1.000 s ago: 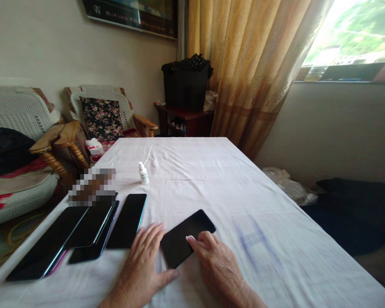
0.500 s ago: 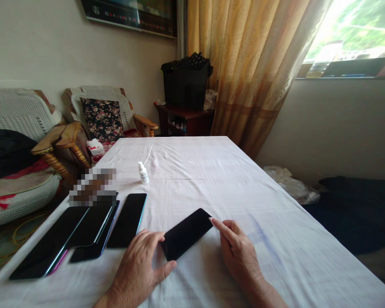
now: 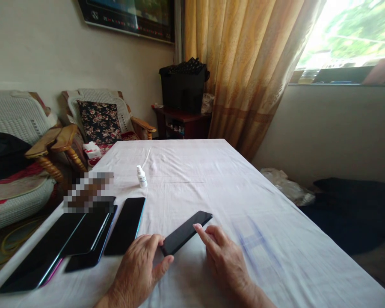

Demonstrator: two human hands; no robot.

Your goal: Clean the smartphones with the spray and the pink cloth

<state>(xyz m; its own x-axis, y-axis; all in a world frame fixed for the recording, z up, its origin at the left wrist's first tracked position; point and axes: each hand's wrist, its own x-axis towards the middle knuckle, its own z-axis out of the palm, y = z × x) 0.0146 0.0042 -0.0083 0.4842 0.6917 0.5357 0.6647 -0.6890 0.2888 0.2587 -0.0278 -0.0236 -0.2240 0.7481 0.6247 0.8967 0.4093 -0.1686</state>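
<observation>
A dark smartphone (image 3: 188,233) is tilted above the white tablecloth, its near side edge showing and its screen black. My left hand (image 3: 137,271) grips its left end, with the thumb at the near corner and the fingers at the far side. My right hand (image 3: 226,254) has its index finger stretched out, the tip at the phone's near long edge towards the right end; its other fingers are curled and the thumb is hidden. Just beyond my left hand lies another black-screened phone (image 3: 125,226) with a blue edge.
Several overlapping phones (image 3: 38,252) lie at the table's left side, by a pixelated patch. A small white spray bottle (image 3: 141,176) stands upright behind them. Armchairs (image 3: 96,115) stand beyond the left edge of the cloth-covered table (image 3: 186,164); bags (image 3: 285,186) lie beyond the right edge.
The phone has tipped, so its screen looks narrower and its side edge shows. My right index finger has moved left from the right end to the near long edge. The view has shifted slightly.
</observation>
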